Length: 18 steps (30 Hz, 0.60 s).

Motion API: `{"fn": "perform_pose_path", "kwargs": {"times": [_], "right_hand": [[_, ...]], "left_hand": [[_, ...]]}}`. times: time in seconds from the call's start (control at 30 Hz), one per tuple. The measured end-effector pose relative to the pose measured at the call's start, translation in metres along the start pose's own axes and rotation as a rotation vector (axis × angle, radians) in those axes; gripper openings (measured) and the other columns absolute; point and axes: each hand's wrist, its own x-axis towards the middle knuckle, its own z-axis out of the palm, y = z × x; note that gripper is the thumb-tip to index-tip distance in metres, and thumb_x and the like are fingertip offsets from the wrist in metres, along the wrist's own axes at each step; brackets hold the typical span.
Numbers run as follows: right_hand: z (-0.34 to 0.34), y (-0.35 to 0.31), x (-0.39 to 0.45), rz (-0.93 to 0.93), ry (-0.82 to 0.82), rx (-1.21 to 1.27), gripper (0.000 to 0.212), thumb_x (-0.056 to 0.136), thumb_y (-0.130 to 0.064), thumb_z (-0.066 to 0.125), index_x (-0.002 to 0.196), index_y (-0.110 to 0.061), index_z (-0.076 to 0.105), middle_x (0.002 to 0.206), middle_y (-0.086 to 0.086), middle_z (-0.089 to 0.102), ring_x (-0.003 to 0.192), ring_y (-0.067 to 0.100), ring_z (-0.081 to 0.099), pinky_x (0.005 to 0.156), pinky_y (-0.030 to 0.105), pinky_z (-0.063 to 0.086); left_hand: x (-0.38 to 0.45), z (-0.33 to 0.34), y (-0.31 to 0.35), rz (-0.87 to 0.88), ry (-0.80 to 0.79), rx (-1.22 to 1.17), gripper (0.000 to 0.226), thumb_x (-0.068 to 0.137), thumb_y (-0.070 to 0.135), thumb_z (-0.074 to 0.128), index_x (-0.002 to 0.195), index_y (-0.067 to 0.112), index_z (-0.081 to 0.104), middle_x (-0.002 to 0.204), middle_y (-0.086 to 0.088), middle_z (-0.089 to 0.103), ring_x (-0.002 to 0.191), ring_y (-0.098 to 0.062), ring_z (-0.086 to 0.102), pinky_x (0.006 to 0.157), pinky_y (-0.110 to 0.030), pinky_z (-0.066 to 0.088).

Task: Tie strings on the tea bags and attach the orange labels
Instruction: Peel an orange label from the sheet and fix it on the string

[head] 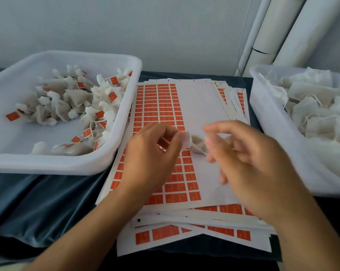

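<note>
Nothing readable here tbh. The orange labels (175, 187) on the sticker sheets (202, 106) have faint marks printed on them, way too blurry to make out.

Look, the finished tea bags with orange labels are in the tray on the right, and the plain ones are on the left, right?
Not quite: the sides are swapped. In the head view, the tea bags with orange labels lie in the left tray, and the plain ones fill the right tray.
</note>
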Motion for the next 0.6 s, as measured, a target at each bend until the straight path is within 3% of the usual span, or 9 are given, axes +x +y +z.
{"fn": "perform_pose_path", "kwargs": {"times": [0.13, 0.3, 0.43, 0.6], "right_hand": [[0.016, 0.007, 0.066, 0.070, -0.178, -0.084, 0.029, 0.102, -0.056, 0.044, 0.110, -0.036, 0.064, 0.084, -0.019, 0.070, 0.070, -0.005, 0.068, 0.063, 0.019, 0.050], [0.025, 0.023, 0.104, 0.043, -0.149, -0.062, 0.031, 0.103, -0.045, 0.054, 0.085, -0.027, 0.072, 0.078, -0.012, 0.073, 0.064, 0.003, 0.070, 0.060, 0.024, 0.051], [0.031, 0.035, 0.115, 0.085, -0.222, -0.002, 0.028, 0.103, -0.043, 0.056, 0.086, -0.029, 0.073, 0.075, -0.016, 0.073, 0.063, 0.007, 0.072, 0.056, 0.021, 0.052], [0.037, 0.048, 0.118, 0.089, -0.186, 0.108, 0.025, 0.100, -0.041, 0.061, 0.084, -0.029, 0.075, 0.078, -0.017, 0.075, 0.066, 0.008, 0.073, 0.055, 0.016, 0.052]], "left_hand": [[0.012, 0.002, 0.000, 0.182, 0.026, 0.106, 0.012, 0.098, 0.032, 0.065, 0.096, 0.024, 0.073, 0.091, 0.015, 0.067, 0.078, -0.004, 0.063, 0.067, -0.020, 0.056], [0.028, 0.009, -0.005, 0.204, 0.078, 0.186, 0.015, 0.098, 0.034, 0.066, 0.100, 0.023, 0.075, 0.096, 0.012, 0.068, 0.077, -0.007, 0.063, 0.068, -0.024, 0.059], [0.036, 0.012, -0.008, 0.235, 0.103, 0.227, 0.019, 0.099, 0.034, 0.064, 0.102, 0.020, 0.076, 0.099, 0.008, 0.070, 0.078, -0.008, 0.063, 0.067, -0.029, 0.061], [0.039, 0.016, -0.012, 0.217, 0.098, 0.245, 0.018, 0.099, 0.037, 0.065, 0.103, 0.022, 0.075, 0.100, 0.009, 0.070, 0.078, -0.010, 0.063, 0.067, -0.030, 0.061]]}}
